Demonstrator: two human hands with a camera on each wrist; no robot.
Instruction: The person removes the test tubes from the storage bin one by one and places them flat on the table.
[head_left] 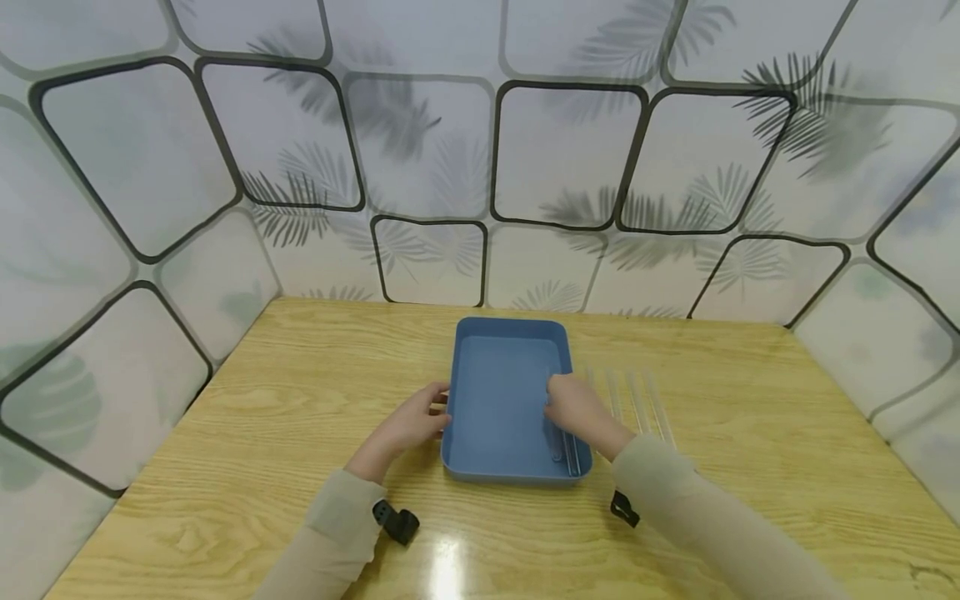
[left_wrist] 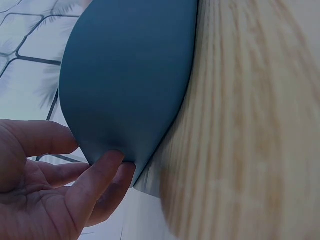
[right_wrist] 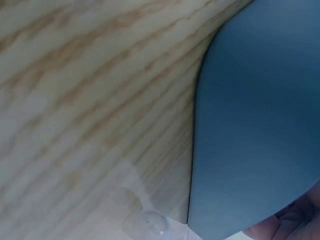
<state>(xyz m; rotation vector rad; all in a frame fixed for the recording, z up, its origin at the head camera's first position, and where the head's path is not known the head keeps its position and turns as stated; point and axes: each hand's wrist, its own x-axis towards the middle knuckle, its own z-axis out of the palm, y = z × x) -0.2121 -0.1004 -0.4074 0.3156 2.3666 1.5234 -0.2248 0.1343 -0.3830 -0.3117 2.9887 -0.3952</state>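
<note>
Apparently the work is part done, some clear rods lying inside the tray at right and others left outside on the counter, the left hand touching the tray's left wall unclenched, the right hand's grasp indeterminable.

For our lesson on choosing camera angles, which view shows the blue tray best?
The head view: it shows the blue tray from above, its whole outline and most of its floor. Each wrist view shows only a cropped stretch of outer wall; in the left one, the left hand is at it.
</note>
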